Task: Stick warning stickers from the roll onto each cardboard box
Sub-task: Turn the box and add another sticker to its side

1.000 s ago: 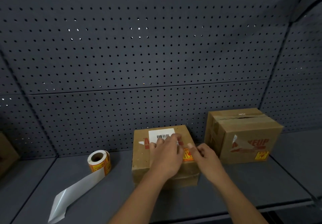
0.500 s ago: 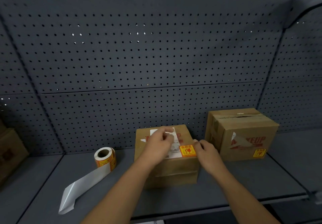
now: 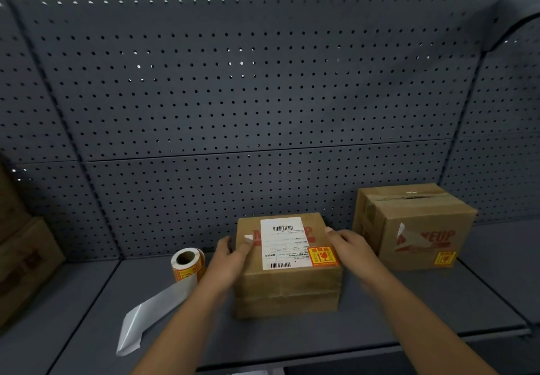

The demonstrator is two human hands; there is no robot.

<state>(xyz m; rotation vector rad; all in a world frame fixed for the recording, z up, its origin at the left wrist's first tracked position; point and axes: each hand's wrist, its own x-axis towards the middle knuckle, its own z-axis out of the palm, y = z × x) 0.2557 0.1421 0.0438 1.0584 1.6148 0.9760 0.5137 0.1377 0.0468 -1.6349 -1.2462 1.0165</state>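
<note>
Fingers (image 3: pixel 225 244) of left hand (image 3: pixel 226 263) and right hand (image 3: pixel 355 250) tight around cardboard box (image 3: pixel 289 287) sides.

left hand (image 3: pixel 230 260), right hand (image 3: pixel 355 250) holding stickered box (image 3: pixel 289 287), sticker roll (image 3: pixel 187 266) beside

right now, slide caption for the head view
Left hand grips a stickered cardboard box, right hand at its other side, sticker roll beside.
</note>
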